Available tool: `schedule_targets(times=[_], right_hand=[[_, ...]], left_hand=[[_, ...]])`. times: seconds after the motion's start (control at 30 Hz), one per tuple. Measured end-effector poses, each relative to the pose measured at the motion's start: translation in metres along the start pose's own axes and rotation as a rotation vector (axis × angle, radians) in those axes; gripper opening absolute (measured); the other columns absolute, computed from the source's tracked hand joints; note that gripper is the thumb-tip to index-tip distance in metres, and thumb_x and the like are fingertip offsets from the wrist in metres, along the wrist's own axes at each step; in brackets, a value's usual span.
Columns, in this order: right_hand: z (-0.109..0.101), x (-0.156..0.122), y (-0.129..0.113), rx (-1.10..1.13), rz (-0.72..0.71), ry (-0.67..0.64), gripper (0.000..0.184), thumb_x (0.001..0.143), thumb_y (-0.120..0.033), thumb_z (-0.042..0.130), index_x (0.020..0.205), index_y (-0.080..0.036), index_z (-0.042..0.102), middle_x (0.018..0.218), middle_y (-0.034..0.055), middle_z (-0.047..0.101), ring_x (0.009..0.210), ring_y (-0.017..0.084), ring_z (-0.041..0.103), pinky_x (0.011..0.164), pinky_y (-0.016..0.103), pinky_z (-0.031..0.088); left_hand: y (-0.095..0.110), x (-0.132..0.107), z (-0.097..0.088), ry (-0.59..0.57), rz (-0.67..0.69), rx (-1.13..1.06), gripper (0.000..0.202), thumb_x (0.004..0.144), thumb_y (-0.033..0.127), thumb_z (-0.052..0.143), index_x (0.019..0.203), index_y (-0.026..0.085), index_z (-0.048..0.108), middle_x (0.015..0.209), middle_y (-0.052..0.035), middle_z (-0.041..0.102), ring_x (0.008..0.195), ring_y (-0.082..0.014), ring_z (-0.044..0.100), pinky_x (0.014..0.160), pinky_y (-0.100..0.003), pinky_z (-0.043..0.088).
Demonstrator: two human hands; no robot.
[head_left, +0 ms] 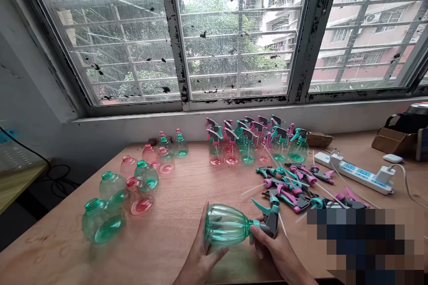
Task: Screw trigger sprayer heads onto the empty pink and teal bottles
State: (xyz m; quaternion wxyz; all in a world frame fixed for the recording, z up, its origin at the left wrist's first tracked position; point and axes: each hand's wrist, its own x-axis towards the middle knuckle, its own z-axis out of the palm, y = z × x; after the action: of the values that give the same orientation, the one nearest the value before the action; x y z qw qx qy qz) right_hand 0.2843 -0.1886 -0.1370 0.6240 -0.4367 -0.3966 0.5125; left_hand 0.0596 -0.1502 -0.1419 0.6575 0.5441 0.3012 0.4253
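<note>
Your left hand (204, 253) cups the fat bottom of the green bottle (227, 226). Your right hand (279, 249) pinches the spray head (274, 216) at its neck. The bottle lies sideways between your hands, over the worktop (160, 254), its long way running left to right, neck nearest your right hand. Just past that hand is one pile of loose spray heads (302, 204), too tangled to count. Farther out, you have at least nine open bottles (103, 227) at left, six standing spray bottles (248, 153) in front of more, and one power strip (354, 173).
</note>
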Motion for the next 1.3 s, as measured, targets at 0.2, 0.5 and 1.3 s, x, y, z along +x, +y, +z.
schedule_targets(times=[0.2, 0.5, 1.3], right_hand=[[0.001, -0.001, -0.001, 0.001, 0.005, 0.01, 0.043, 0.082, -0.057, 0.081, 0.092, -0.021, 0.059, 0.062, -0.0011, 0.072, 0.04, 0.011, 0.053, 0.043, 0.023, 0.036], [0.0, -0.001, -0.002, -0.006, 0.001, 0.001, 0.042, 0.084, -0.056, 0.08, 0.093, -0.022, 0.056, 0.062, -0.0022, 0.072, 0.04, 0.01, 0.053, 0.043, 0.023, 0.035], [0.002, 0.0, -0.002, 0.023, 0.0, 0.016, 0.043, 0.081, -0.055, 0.083, 0.091, -0.021, 0.057, 0.061, -0.0009, 0.072, 0.04, 0.012, 0.054, 0.042, 0.024, 0.037]], left_hand=[[0.012, 0.001, 0.005, -0.024, -0.004, 0.036, 0.099, 0.087, 0.041, 0.079, 0.164, 0.032, 0.017, 0.163, -0.0124, 0.044, 0.152, -0.0363, 0.037, 0.128, -0.054, 0.022], [0.004, 0.0, 0.003, -0.015, 0.004, 0.01, 0.112, 0.087, 0.038, 0.08, 0.164, 0.038, -0.002, 0.168, -0.0087, 0.036, 0.154, -0.033, 0.035, 0.13, -0.054, 0.016], [0.018, 0.0, 0.008, 0.001, -0.007, 0.074, 0.095, 0.084, 0.042, 0.082, 0.161, 0.03, 0.029, 0.163, -0.0115, 0.044, 0.153, -0.0389, 0.034, 0.128, -0.053, 0.023]])
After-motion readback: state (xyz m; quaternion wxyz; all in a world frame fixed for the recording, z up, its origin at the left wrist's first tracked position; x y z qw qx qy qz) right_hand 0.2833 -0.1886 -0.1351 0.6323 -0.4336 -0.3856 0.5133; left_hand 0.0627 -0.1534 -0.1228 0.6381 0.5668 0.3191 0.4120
